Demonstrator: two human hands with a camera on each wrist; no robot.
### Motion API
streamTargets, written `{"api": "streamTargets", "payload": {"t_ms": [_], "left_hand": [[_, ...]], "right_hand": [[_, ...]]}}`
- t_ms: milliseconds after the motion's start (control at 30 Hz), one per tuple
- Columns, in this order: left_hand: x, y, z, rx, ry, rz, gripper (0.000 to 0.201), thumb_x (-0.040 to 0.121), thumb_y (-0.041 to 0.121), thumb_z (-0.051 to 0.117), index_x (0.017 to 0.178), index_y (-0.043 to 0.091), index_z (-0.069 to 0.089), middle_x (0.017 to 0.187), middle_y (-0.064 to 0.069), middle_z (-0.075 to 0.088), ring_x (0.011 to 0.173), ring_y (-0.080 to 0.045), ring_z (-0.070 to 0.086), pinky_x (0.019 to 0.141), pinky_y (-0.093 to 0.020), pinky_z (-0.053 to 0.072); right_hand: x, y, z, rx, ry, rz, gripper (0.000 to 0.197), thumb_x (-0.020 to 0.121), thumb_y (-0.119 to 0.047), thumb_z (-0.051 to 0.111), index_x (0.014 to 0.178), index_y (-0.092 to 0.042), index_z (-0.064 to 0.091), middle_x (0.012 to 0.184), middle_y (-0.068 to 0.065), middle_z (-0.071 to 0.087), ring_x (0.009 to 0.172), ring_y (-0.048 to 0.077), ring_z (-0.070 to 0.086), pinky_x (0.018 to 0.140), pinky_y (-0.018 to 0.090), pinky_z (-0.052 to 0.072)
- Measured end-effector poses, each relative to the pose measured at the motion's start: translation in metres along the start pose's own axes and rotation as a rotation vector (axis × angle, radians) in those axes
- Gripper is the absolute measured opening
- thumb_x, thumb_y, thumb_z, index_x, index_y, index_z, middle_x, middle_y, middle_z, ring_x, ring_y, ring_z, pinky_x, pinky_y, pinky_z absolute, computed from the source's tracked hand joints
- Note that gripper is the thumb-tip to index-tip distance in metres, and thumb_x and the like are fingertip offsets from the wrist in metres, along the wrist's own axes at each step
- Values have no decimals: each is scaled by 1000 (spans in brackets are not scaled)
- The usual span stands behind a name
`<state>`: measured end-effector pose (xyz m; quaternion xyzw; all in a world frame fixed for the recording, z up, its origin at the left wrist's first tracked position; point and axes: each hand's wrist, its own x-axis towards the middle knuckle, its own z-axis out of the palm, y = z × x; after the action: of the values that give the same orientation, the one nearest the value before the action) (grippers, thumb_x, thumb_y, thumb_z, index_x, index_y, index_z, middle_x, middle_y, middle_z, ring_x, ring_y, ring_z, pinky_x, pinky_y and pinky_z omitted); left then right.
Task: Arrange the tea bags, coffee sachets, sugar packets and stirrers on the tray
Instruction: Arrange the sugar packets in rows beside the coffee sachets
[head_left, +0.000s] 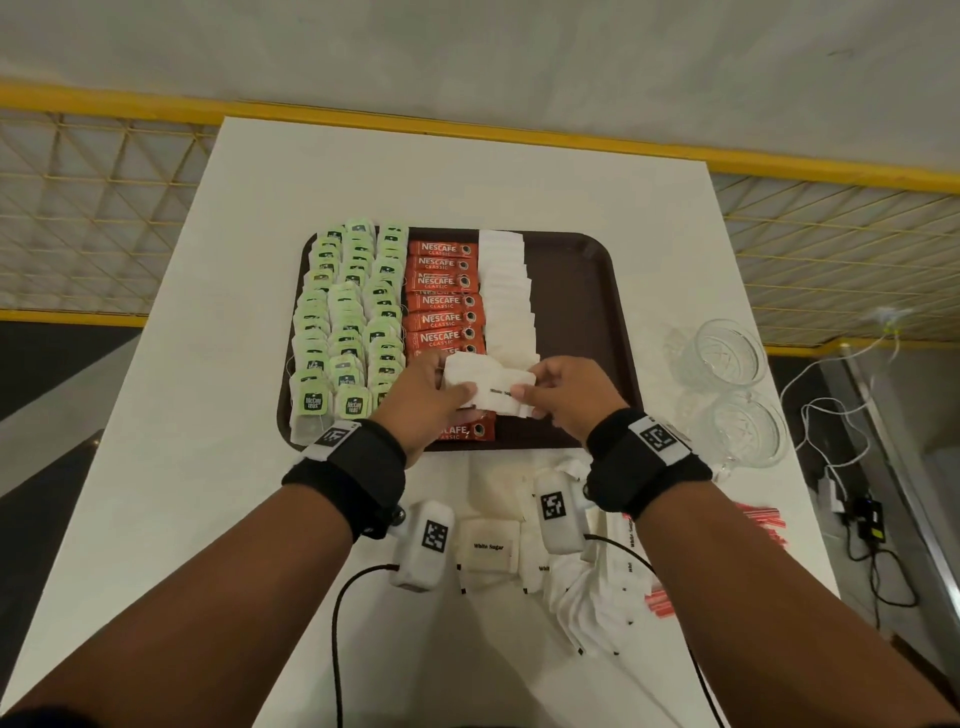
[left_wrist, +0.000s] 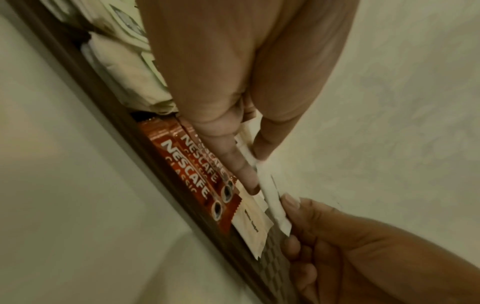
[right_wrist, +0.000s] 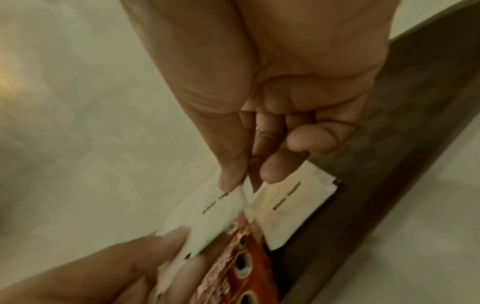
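A brown tray (head_left: 597, 270) is shown at the centre of the head view on a white table (head_left: 249, 493). Its left part is filled with columns of green tea bags (head_left: 345, 317), beside which a column of red coffee sachets (head_left: 441, 301) and a column of white sugar packets (head_left: 506, 296) are laid; the right part of the tray is bare. Just below the centre of the frame a small stack of sugar packets (head_left: 485, 387) is held above the near end of those columns. It is pinched at its left end by the left hand (head_left: 426, 400), thumb on top and fingers (left_wrist: 242, 170) beneath, and at its right end by the right hand (head_left: 566, 395), between thumb and forefinger; both hands are thus closed on the stack. In the right wrist view one packet (right_wrist: 285, 205) is seen lying flat on the tray below the held ones. More loose sugar packets (head_left: 488, 545) are scattered at the lower centre of the head view, red stirrers (head_left: 763, 519) at the lower right, and two glass cups (head_left: 727, 353) right of the tray. The packets are judged to be light, thin and pliable, with smooth paper that may let a stack fan out or slip; hold is best taken at the short ends, across the whole stack, with gentle pressure.
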<state>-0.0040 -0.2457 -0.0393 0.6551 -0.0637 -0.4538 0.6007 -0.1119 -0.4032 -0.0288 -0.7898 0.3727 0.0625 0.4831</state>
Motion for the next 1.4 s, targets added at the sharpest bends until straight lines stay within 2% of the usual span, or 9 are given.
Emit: {"api": "streamTargets", "payload": {"t_ms": [133,200,333,567,800,1000,1100,1200,1400], "left_hand": [[3,-3,-12,-11,49,-5,32,98,4,53,130,4,46,129,-13,57,113,-27,63,83,-32,60],[3,-4,-17,-14,57,-8,33,98,3,53,130,3,46,130,-12,57,114,-27,62,83,-32,60],[2,-6,-23,5,56,3,35,97,3,55,131,4,47,128,-12,59,117,-28,61,90,-40,58],[1,-5,-27,11,90,6,32,95,3,57,125,5,48,124,-12,59,117,-31,60,97,-49,53],[-4,-1,-22,5,84,-14,26,98,3,53,123,5,49,123,-13,61,111,-28,63,78,-31,61],[-5,-2,-10,123,72,25,29,94,9,64,120,7,52,115,-10,68,103,-23,68,78,-30,59],[-4,-3,0,81,61,33,28,91,6,67,115,7,54,111,-11,70,98,-21,70,74,-27,60],[-3,-4,10,71,29,31,30,89,7,70,115,5,55,112,-13,70,101,-25,70,78,-32,60],[-2,-5,6,50,101,18,22,98,14,58,117,4,56,117,-11,65,99,-26,71,75,-29,60]], "right_hand": [[-1,21,-12,-89,6,59,20,85,-29,74,96,-14,65,79,-2,65,67,9,59,61,18,44],[2,28,-11,-195,2,71,22,83,-30,75,97,-15,66,84,-2,64,77,12,60,72,23,50],[13,28,-4,-244,48,80,25,83,-28,76,95,-7,67,88,-3,62,85,17,61,81,30,51],[27,22,-1,-283,120,73,23,84,-30,74,90,-10,65,84,-1,61,78,16,58,71,27,44],[23,19,-1,-311,106,82,23,83,-33,74,85,-14,62,88,-3,60,76,10,54,71,26,42],[10,13,-2,-190,219,47,30,83,-39,73,94,-15,58,88,-1,61,82,15,59,73,29,49],[-2,0,-5,-64,84,-31,36,90,-46,62,99,-11,64,93,1,66,84,14,61,73,25,48],[-8,-1,-5,-13,-56,-46,27,89,-36,68,100,-11,65,87,0,66,72,6,59,60,14,44],[-6,24,-15,-31,26,14,16,87,-26,71,95,-13,67,82,1,67,63,6,58,56,13,42]]}}
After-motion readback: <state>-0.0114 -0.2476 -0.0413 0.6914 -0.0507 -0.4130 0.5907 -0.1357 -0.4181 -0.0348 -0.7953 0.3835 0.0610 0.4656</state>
